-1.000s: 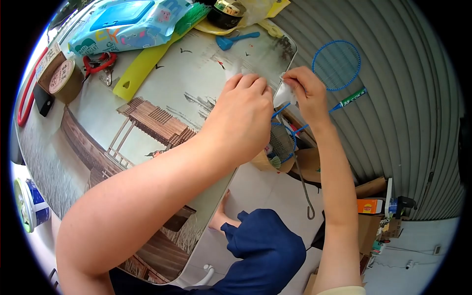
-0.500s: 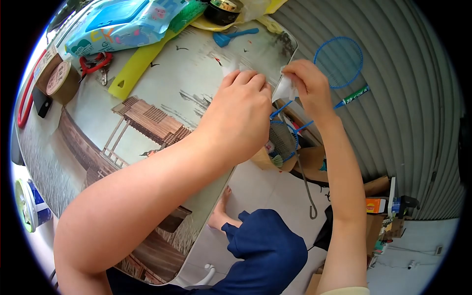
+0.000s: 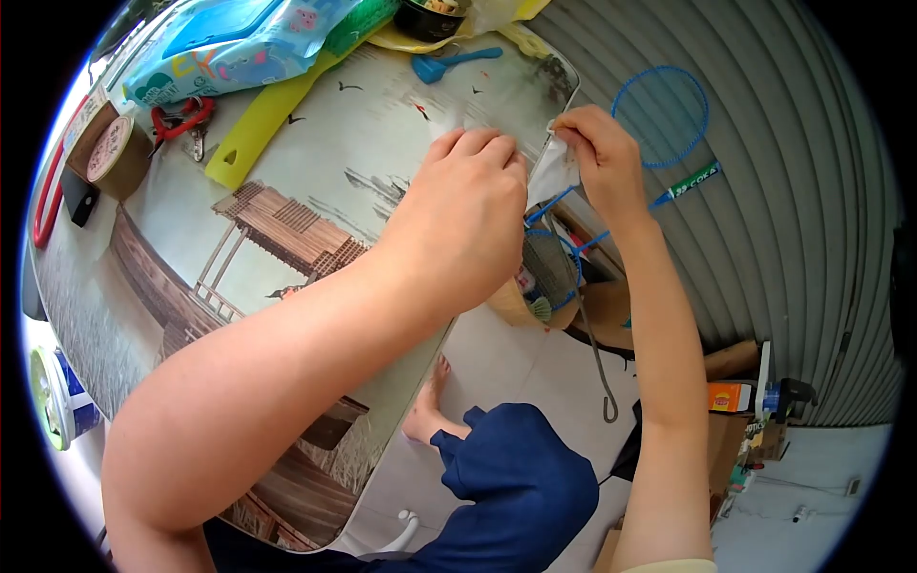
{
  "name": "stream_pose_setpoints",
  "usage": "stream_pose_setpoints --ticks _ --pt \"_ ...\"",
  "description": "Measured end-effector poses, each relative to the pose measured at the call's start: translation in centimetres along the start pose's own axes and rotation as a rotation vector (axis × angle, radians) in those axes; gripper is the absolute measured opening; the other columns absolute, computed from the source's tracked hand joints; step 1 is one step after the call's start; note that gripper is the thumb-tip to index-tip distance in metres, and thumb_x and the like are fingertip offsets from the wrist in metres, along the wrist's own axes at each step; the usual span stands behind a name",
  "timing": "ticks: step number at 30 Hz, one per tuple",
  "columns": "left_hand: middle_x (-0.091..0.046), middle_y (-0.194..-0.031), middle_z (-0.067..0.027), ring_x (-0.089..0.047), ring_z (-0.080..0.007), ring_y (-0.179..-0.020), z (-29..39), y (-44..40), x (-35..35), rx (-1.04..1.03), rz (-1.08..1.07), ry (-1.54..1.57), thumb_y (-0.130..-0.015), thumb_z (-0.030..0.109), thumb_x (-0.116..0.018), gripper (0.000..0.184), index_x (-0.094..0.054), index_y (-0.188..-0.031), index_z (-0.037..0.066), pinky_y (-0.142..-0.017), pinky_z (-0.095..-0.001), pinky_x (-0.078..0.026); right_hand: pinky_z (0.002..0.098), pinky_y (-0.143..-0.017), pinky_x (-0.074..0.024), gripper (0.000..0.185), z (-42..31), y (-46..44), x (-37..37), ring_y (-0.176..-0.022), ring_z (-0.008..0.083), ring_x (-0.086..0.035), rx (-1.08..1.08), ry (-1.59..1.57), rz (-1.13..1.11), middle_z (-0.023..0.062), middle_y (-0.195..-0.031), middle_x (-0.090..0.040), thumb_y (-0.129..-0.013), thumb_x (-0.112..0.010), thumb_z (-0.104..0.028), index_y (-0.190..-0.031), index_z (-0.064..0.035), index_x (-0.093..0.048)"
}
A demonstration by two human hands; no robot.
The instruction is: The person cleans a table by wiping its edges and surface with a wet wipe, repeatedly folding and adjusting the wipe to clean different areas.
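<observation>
My left hand [image 3: 463, 215] is closed over the table top near its right edge, knuckles up. Its fingertips point away from me and are hidden, so what they hold cannot be made out. To its right, my right hand [image 3: 604, 158] pinches a corner of a thin white tissue-like sheet [image 3: 552, 180] between thumb and fingers. The sheet hangs at the table's edge, between the two hands. Underneath them lies a table [image 3: 315, 143] printed with a wooden hut and birds.
Beyond my left hand lie a blue scoop [image 3: 435, 67], a yellow strip [image 3: 253, 138], a wipes pack [image 3: 239, 48] and a black tin [image 3: 430, 19]. Red scissors [image 3: 186, 119] and tape [image 3: 113, 153] are at left. Badminton rackets [image 3: 661, 115] stand beside the table, near a shutter [image 3: 793, 239].
My right hand has shifted slightly right and up, and more of the white sheet shows beneath it. My left hand stays almost in place. The whole view has moved a little.
</observation>
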State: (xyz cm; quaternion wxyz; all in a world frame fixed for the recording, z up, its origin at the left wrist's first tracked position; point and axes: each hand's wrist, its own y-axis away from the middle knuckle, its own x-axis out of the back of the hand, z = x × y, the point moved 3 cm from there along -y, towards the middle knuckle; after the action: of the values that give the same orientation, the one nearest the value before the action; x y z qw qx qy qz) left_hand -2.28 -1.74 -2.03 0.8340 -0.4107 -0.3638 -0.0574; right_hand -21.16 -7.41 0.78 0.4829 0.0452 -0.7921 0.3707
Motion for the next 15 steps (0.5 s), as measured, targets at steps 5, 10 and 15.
stream_pose_setpoints --ticks 5,10,15 --pt "-0.064 -0.106 -0.0168 -0.055 -0.0313 -0.115 0.0 0.0 0.0 0.004 0.007 -0.005 -0.071 0.007 -0.065 0.030 -0.066 -0.097 -0.007 -0.105 -0.0385 -0.038 0.0353 -0.071 -0.0506 0.009 -1.7 0.4 0.2 -0.081 0.0309 -0.063 -0.103 -0.080 -0.093 0.0131 -0.088 -0.064 -0.085 -0.061 0.003 -0.092 0.0003 -0.064" --pt "-0.064 -0.104 -0.0167 -0.055 -0.0310 -0.114 0.0 0.0 0.0 0.002 0.011 -0.006 -0.071 0.007 -0.064 0.029 -0.066 -0.096 -0.007 -0.105 -0.0384 -0.039 0.0317 -0.071 -0.0504 0.009 0.4 -0.2 -0.1 -0.080 0.0255 -0.064 -0.038 -0.057 -0.023 0.0111 -0.087 -0.065 -0.085 -0.062 0.004 -0.092 0.0003 -0.066" --pt "-0.064 -0.104 -0.0168 -0.055 -0.0311 -0.113 0.0 0.0 -0.1 0.011 -0.014 -0.011 -0.072 0.007 -0.063 0.028 -0.066 -0.096 -0.007 -0.105 -0.0389 -0.038 0.0337 -0.071 -0.0516 0.009 -0.7 0.4 0.0 -0.080 0.0285 -0.065 -0.115 -0.023 0.021 0.0127 -0.087 -0.066 -0.084 -0.063 0.004 -0.091 0.0005 -0.066"
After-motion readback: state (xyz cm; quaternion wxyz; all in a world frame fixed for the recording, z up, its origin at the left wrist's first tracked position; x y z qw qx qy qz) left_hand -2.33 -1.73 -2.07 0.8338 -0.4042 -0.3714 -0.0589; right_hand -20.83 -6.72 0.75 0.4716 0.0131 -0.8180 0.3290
